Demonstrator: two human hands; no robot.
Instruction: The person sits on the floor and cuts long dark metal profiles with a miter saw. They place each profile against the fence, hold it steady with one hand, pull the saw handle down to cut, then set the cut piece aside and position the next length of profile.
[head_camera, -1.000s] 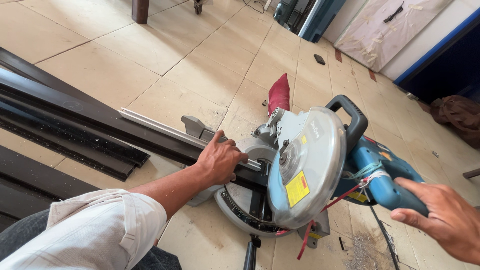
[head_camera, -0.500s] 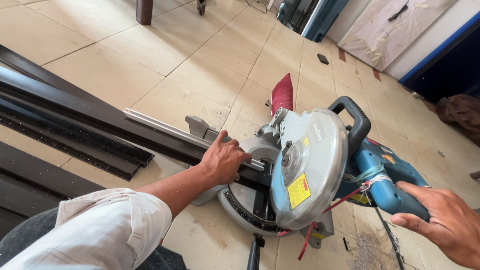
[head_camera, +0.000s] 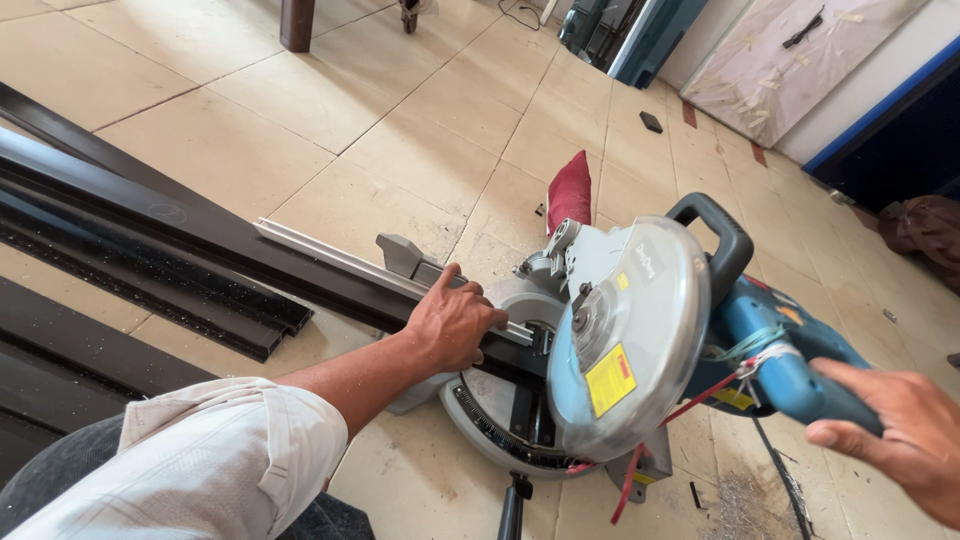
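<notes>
Black metal profile (head_camera: 230, 245) lies across the saw (head_camera: 600, 350) table against the fence, its long end running off to my left over the tile floor (head_camera: 400, 120). My left hand (head_camera: 455, 322) is closed over it just beside the blade guard (head_camera: 625, 340), pressing it down. My right hand (head_camera: 895, 430) rests on the blue motor housing, fingers loosely curled, gripping nothing firmly — the black handle (head_camera: 715, 235) is apart from it. Step, as I judge it: stock clamped by hand, head up, cut not begun. Next calls for a grip on the handle. More dark profiles (head_camera: 150, 300) lie near, left — a cord trails by my right wrist
</notes>
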